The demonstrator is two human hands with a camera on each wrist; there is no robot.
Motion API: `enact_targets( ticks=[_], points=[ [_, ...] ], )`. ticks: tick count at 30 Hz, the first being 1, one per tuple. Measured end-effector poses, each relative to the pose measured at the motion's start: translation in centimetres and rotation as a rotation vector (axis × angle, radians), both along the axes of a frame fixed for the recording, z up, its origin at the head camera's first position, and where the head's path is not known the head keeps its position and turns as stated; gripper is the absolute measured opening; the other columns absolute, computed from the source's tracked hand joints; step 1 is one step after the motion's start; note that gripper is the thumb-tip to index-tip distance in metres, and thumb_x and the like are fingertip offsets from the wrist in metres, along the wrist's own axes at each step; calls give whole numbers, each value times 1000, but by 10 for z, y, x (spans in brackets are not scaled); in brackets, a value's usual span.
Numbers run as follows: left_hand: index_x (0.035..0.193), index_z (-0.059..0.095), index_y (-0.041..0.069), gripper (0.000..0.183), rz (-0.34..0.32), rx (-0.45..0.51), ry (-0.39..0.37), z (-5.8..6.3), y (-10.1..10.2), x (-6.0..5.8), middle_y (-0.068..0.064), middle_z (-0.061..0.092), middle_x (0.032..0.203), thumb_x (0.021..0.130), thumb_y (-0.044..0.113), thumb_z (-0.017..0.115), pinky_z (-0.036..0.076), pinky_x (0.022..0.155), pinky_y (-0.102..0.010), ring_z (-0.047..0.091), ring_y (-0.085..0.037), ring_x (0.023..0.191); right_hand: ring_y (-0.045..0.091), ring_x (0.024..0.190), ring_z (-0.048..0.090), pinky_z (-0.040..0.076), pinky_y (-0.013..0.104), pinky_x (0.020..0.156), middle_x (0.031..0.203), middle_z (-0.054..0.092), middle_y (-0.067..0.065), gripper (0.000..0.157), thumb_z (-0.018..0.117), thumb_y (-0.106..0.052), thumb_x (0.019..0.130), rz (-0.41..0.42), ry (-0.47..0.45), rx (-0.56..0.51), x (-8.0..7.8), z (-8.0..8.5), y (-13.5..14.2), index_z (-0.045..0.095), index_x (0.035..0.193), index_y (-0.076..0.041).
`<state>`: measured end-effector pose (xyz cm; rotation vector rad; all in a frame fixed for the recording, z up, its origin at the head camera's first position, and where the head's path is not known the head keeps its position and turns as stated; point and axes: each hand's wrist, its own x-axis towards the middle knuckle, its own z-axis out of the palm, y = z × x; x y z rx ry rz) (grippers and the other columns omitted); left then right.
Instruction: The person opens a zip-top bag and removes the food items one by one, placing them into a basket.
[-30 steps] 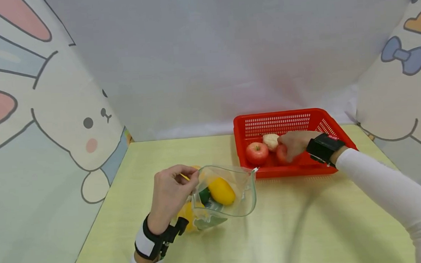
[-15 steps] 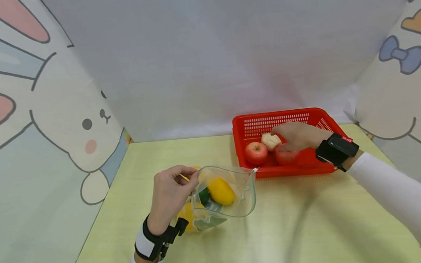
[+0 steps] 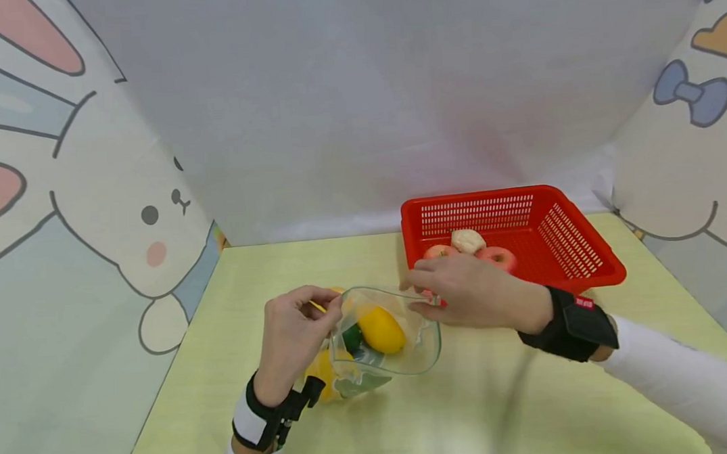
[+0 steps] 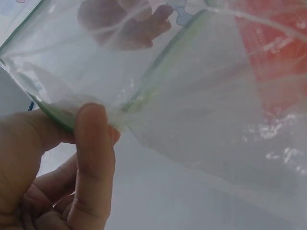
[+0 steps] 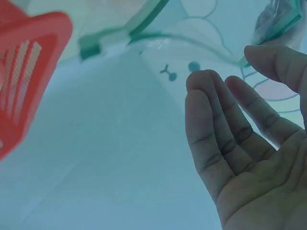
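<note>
In the head view my left hand [image 3: 295, 338] pinches the left rim of a clear zip bag [image 3: 421, 360] with a green edge. Its thumb and finger also show gripping that edge in the left wrist view. Inside the bag lie a yellow oval fruit [image 3: 381, 330], a dark green piece [image 3: 353, 338] and more yellow shapes, partly blurred by the plastic. My right hand [image 3: 476, 293] hovers at the bag's right rim, in front of the red basket. The right wrist view shows its palm bare, fingers loosely bent and thumb [image 5: 273, 64] apart from them.
The red plastic basket [image 3: 503, 214] stands at the back right of the pale yellow table [image 3: 280, 264]. It holds two red apples, one [image 3: 499, 256] in plain view, and a pale lumpy item [image 3: 468, 241]. Cartoon-printed walls [image 3: 359, 119] surround the table.
My right hand has left the apple in the basket and moved left and nearer to the bag's rim. The apple rests in the basket. My left hand and the bag have stayed put.
</note>
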<state>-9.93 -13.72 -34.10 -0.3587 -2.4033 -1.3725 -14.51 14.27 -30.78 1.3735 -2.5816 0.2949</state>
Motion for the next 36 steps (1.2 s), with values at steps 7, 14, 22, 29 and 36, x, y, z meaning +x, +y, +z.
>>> enact_targets(
  ticks=[7,14,22,29,36],
  points=[
    [89,81,3,4,-1,3,-1,0,0,0,-9,76,77,90,6,80,56,51,-23,63,-5,52,11,78,61,56,23,78,102,74,1,29,81,-32,94,60,-145,103,10,-35,-42,73,114,-14],
    [90,82,5,3,-7,-2,16,0,-1,0,-8,77,77,91,6,79,53,48,-22,63,-5,52,19,85,64,59,30,79,107,71,6,41,80,-31,94,-53,-191,184,1,-77,-69,68,126,-10],
    [91,82,3,3,-14,-9,22,-1,1,0,-8,76,78,90,5,80,53,49,-22,62,-5,51,37,120,69,65,48,91,148,63,17,58,67,-38,103,-173,-262,252,-17,-114,-90,49,153,-18],
    [91,81,0,4,-15,-9,9,-2,3,-1,-9,76,77,87,2,81,54,48,-22,62,-5,52,20,116,64,58,28,102,129,70,3,50,68,-37,103,-131,184,481,-29,-140,-105,52,145,-14],
    [92,81,1,5,-17,-4,-1,-2,3,-1,-9,76,78,88,3,81,55,49,-23,63,-5,52,21,106,67,59,34,98,123,72,3,49,71,-41,100,-138,-140,348,-37,-127,-102,54,140,-18]
  ],
)
